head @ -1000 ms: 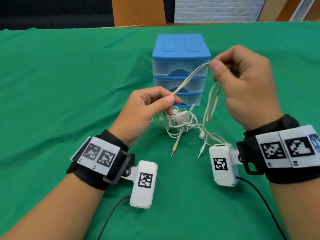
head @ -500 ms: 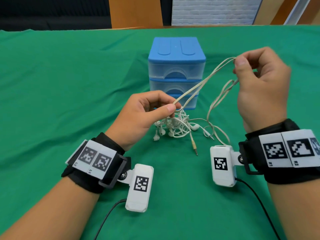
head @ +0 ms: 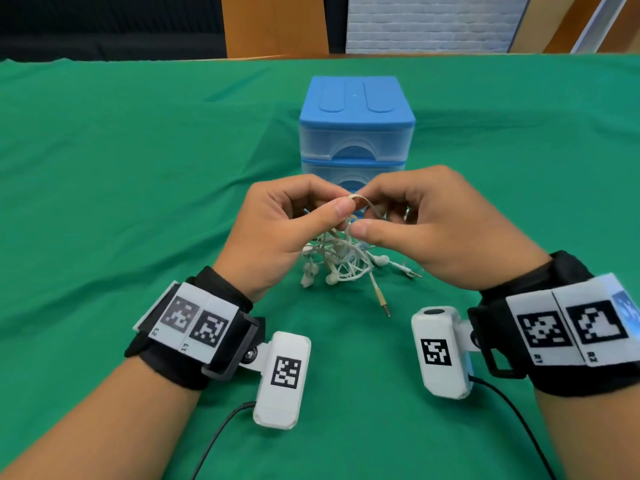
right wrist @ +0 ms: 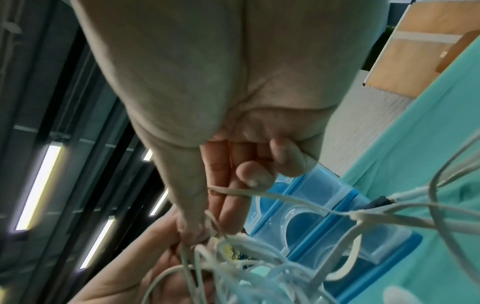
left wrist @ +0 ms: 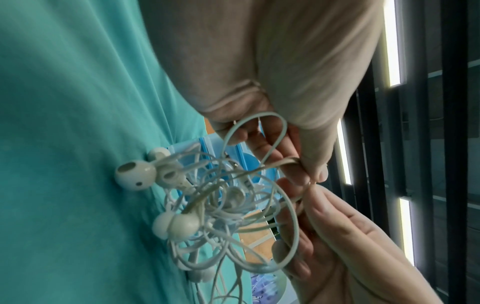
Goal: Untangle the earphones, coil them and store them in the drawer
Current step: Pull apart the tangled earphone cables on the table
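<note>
A tangle of white earphones [head: 341, 261] hangs below both hands, its lowest buds and two jack plugs touching the green cloth. My left hand [head: 277, 230] pinches a beige flat cable loop [head: 360, 200] between thumb and forefinger. My right hand [head: 426, 226] meets it fingertip to fingertip and pinches the same cable just right of it. The left wrist view shows the earphones [left wrist: 207, 201] dangling with several buds, the cable held at my left hand [left wrist: 306, 168]. In the right wrist view my right hand [right wrist: 205, 232] pinches cable above the knot. The blue drawer unit [head: 356, 129] stands just behind, drawers closed.
A green cloth [head: 138, 168] covers the whole table. A gold jack plug [head: 382, 303] lies nearest me, a silver one [head: 410, 271] beside my right hand. Wooden panels and a white brick wall stand beyond the table's far edge.
My right hand came down and to the left from its raised position, meeting my left hand above the tangle. The long stretched cable between them has shortened to a small loop.
</note>
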A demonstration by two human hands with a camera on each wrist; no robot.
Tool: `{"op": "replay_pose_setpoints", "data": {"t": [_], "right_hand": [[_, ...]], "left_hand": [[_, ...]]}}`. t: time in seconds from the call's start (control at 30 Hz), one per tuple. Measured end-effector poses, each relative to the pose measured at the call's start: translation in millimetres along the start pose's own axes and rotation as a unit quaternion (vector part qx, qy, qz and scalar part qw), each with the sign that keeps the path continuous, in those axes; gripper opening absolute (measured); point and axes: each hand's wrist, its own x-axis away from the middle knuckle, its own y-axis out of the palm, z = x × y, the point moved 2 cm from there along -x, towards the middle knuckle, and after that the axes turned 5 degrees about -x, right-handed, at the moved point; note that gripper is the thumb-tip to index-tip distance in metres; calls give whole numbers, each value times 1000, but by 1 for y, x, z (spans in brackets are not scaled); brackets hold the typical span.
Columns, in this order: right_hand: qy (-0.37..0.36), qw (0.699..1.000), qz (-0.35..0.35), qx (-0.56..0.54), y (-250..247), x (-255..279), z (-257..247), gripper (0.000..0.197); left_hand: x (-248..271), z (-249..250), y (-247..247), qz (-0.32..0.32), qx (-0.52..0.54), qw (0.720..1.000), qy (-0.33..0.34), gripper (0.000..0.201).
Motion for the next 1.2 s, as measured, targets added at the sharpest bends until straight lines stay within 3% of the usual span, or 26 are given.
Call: {"op": "replay_pose_setpoints", "data": {"t": [0.13,0.3,0.37,0.57,0.67,0.83,0.97,1.03,1.13,1.2], "right_hand": [[-4,1000,16,-3,2,-1,1,17],[-26,983,166,-73,-9,-1,1,16],[-22,971,212,-104,-14,-1,3,18],[-39,942,309,-124,-22,2,3,15],[-42,933,337,-119,-23,2,3,15],[-45,939,322,-110,-19,3,0,14],[-41,960,262,-88,-16,3,-2,15],[-51,967,239,-73,-12,3,-6,13],[-64,971,226,-50,-9,2,-11,11],[-65,960,267,-55,-13,2,-10,14]], "left_hand": [[-2,-1,2,-3,25,1000,-6,18],[0,-1,4,-63,2,998,-30,4],[0,-1,3,-78,-10,997,-29,9],[2,-1,2,-108,-13,993,-37,4],[2,-1,2,-112,10,993,-42,14],[2,2,2,-98,-55,993,-24,27],[-1,3,-2,-51,-33,998,1,45],[-1,3,-1,-61,-22,998,12,50],[4,5,5,-116,-21,993,-3,30],[5,3,8,-146,-55,988,-13,11]]}}
